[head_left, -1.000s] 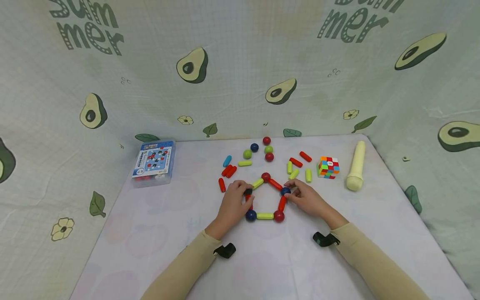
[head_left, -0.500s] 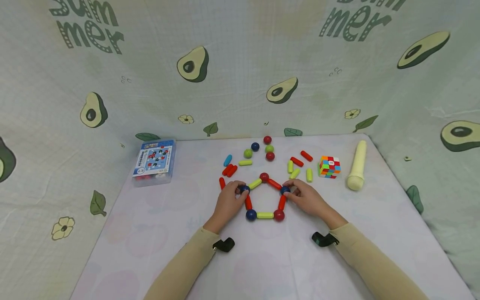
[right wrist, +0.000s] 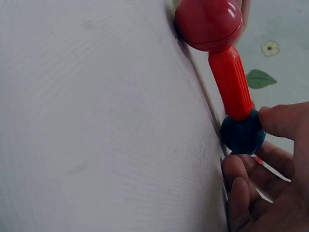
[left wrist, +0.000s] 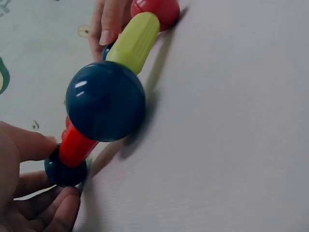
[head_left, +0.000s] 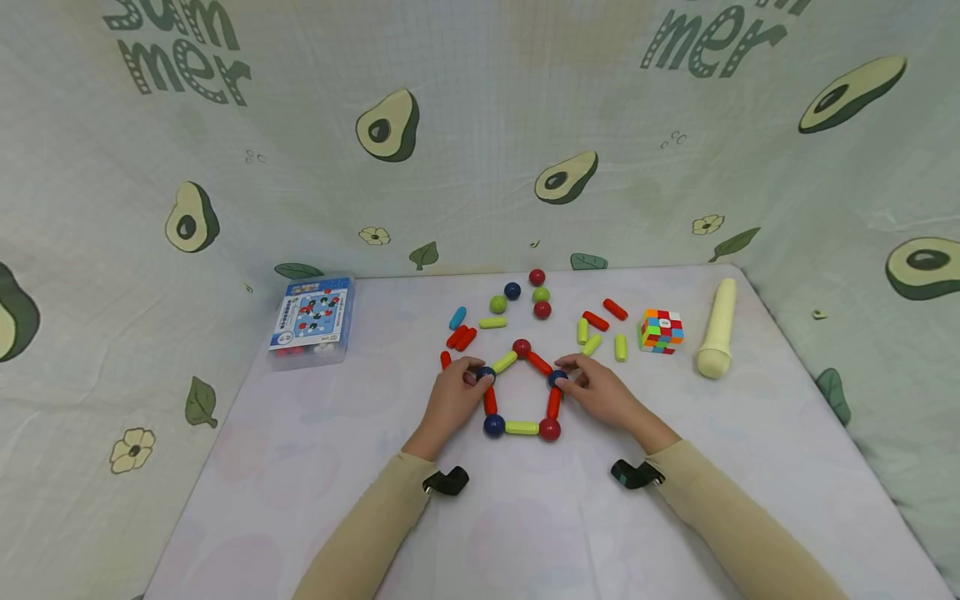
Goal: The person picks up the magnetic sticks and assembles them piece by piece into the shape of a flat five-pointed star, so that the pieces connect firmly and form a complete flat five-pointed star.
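Note:
A five-sided ring of balls and rods lies on the table. Its left corner is a dark blue ball (left wrist: 65, 166), pinched between thumb and fingers of my left hand (head_left: 452, 395). At the right corner, my right hand (head_left: 600, 392) pinches another dark blue ball (right wrist: 244, 132). The top corner is a red ball (head_left: 521, 348), joined by a yellow-green rod (head_left: 505, 362) and a red rod (head_left: 539, 364). Along the near side, a yellow-green rod (head_left: 522, 427) links a blue ball (head_left: 494, 426) with a red ball (head_left: 550, 429). Red rods (head_left: 491, 401) form both lower sides.
Loose balls (head_left: 542, 310) and rods (head_left: 492, 322) lie behind the ring. A puzzle cube (head_left: 661, 332) and a cream-coloured stick (head_left: 716, 329) with a thicker end lie at the right. A clear box with a blue label (head_left: 311, 323) sits at the back left.
The left blue ball has shifted left with my left hand. My right hand and its ball have moved left, and the rest of the ring has slid slightly left.

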`<state>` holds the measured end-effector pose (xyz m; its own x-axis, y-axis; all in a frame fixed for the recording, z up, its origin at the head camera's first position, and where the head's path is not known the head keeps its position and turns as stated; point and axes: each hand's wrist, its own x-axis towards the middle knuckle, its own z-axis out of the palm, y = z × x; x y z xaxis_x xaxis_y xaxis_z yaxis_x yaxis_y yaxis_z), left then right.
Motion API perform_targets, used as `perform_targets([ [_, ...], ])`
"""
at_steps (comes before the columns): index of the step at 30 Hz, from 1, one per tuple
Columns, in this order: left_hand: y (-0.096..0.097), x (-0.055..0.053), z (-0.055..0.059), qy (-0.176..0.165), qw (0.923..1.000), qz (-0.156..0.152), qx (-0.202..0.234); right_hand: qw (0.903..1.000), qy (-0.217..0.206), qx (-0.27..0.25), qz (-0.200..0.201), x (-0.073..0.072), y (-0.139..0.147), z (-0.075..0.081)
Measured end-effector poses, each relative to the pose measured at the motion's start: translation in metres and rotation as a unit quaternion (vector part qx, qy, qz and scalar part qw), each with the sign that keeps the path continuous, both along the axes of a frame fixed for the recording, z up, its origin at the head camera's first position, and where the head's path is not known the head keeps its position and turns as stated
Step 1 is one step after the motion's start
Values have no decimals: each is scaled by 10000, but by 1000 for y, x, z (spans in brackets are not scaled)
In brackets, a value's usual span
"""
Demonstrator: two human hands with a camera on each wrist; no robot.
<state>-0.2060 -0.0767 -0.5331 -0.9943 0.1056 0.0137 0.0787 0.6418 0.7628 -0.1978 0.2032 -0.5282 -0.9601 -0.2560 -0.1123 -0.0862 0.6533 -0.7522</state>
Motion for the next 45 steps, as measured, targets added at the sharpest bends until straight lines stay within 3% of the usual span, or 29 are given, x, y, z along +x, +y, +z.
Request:
perform_targets([
  [6, -4, -6, -2, -83, 9999, -126, -44, 9999, -6, -7, -143, -2, -1, 1],
  [17, -4, -6, -2, -168, 9999, -11, 20, 9994, -105, -31, -334, -2, -2, 1],
  [23, -2, -2, -1, -342, 9991, -65, -239, 9997, -150, -88, -188, 1, -2, 1],
  [30, 1, 1, -3, -525, 9949, -398, -764, 9998, -75, 165, 25, 5, -5, 3],
  [45, 1, 4, -2, -500, 9950, -499, -701, 9998, -18, 160, 71, 5, -4, 1],
])
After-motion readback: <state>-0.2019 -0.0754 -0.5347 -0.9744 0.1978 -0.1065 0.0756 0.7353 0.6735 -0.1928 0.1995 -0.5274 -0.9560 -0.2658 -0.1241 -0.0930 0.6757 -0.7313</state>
